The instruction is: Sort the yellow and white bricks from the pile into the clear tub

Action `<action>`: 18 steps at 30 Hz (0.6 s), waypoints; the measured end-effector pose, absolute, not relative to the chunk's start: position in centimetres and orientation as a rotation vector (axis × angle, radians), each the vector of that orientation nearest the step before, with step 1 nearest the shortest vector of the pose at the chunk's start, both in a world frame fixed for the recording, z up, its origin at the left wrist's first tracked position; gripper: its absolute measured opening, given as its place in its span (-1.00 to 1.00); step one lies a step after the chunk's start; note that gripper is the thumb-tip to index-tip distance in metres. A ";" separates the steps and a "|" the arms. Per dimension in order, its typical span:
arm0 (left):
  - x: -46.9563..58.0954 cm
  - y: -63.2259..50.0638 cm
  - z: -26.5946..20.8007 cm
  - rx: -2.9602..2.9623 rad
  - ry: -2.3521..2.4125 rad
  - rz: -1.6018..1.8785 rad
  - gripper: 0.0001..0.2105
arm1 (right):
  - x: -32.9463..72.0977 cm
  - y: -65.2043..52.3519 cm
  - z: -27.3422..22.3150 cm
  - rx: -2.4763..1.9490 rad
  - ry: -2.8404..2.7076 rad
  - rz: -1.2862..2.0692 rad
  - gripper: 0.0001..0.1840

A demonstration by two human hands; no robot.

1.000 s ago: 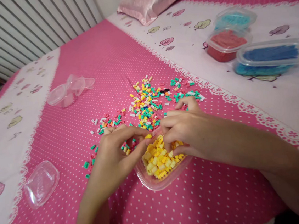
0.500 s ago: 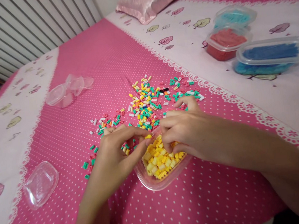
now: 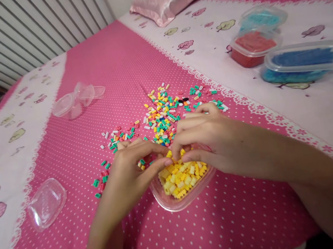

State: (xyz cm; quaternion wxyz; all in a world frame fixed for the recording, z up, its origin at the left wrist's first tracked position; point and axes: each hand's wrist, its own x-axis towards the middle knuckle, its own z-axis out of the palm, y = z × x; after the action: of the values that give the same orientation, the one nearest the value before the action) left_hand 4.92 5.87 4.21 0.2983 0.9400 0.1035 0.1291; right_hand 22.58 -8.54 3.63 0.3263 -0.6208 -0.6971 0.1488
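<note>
Yellow toy building bricks (image 3: 181,178) fill a clear plastic container (image 3: 173,206) in front of me. Over its left far edge, my left hand (image 3: 138,165) pinches a small yellow brick (image 3: 169,154) between thumb and index finger. My right hand (image 3: 206,140) hangs over the container's far right side. Its index fingertip is close to the pinched brick, with the thumb held apart and nothing visible between them. Whether that fingertip touches the brick I cannot tell. Just beyond both hands spreads a pile of mixed small bricks (image 3: 161,119) in green, yellow, white, pink and other colours.
Lidded tubs stand at the right: a blue one (image 3: 299,63), a red one (image 3: 252,46) and a turquoise one (image 3: 259,19). A clear lid (image 3: 48,204) lies at the left, with clear containers (image 3: 76,100) beyond it. A pink pillow (image 3: 168,1) is at the back of the bed.
My right hand has moved left and up out of the yellow bricks, bringing its fingers near the left fingertips. The left hand has barely moved and keeps the yellow brick.
</note>
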 end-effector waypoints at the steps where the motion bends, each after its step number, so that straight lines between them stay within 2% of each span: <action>1: 4.9 5.9 4.2 2.483 0.272 0.340 -0.97 | 22.5 -8.4 3.9 -1.592 -1.797 0.388 -0.87; 8: 5.0 5.7 4.2 2.390 0.250 0.335 -0.94 | 22.1 -7.9 4.0 -1.467 -1.773 0.237 -0.89; 13: 5.0 5.5 4.3 2.421 0.252 0.309 -0.91 | 22.4 -8.1 3.8 -1.538 -1.817 0.258 -0.83; 18: 4.6 5.8 4.8 2.491 0.233 0.327 -0.97 | 23.1 -8.3 3.7 -1.556 -1.924 0.325 -0.79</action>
State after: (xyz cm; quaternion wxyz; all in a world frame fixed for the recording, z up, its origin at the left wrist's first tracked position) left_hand 4.58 5.77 4.78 0.3042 0.9405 0.0878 0.1233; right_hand 23.10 -8.32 3.67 0.3175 -0.5911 -0.7311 0.1237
